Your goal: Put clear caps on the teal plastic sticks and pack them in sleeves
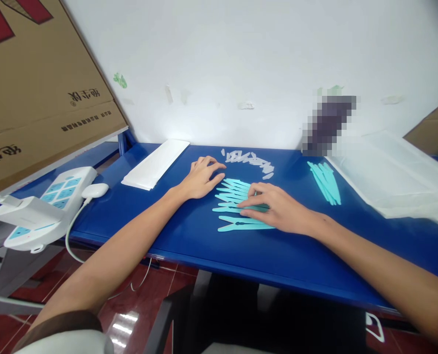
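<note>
Two flat-open hands on teal strips, blue table against white wall

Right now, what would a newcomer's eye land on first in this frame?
Probably the two bare hands at the middle of the blue table: the left hand and right hand both rest on a spread of turquoise strips. A second bunch of turquoise strips lies apart to the right, small white pieces fan out behind the hands, and a white power strip sits far left.

Bare forearms, brown sleeve hem, no gloves
</note>
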`<state>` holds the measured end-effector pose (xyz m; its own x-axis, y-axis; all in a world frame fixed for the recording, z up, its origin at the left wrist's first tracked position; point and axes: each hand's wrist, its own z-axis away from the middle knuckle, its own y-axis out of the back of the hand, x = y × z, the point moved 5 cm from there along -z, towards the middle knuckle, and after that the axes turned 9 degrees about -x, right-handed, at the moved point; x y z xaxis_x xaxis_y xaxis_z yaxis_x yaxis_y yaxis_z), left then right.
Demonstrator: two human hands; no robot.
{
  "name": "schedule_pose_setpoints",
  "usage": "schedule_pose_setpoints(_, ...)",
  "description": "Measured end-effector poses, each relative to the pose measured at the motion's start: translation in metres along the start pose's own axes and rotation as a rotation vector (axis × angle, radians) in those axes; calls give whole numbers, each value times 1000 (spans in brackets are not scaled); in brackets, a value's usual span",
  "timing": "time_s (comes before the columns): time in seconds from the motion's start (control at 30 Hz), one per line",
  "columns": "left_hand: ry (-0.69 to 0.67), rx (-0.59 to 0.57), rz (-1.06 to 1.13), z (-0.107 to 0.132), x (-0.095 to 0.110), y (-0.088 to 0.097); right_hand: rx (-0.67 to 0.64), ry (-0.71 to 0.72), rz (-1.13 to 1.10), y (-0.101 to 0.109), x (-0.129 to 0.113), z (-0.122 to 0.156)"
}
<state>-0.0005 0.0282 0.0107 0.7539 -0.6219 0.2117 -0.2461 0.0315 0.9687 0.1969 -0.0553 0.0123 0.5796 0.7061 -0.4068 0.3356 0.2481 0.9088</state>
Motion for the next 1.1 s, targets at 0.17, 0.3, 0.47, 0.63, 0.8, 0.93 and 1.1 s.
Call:
schedule_pose_setpoints(0.17,-11,-36,29,0,2,1,-71,-16,-39,2,-8,4)
schedule_pose_setpoints(0.3,-84,-131,62,2,11,-1,10,-80,-9,9,-4,3)
schedule_pose_setpoints(0.47,-117,-224,69,3,18,-5,187,-360,93,27,22,8)
schedule_pose_setpoints(0.63,-135,-244,101,4,20,-5,93,-469,112,34,41,15)
schedule_pose_setpoints(0.8,-135,-189,105,3,17,-5,50,-412,93,31,46,14)
schedule_pose_setpoints(0.93,-57,-54,113,-7,2,-2,58,-395,60,29,50,8)
schedule_pose_setpoints(1.1,12,-57,51,-34,-22,-5,-76,-423,-19,30,53,-2)
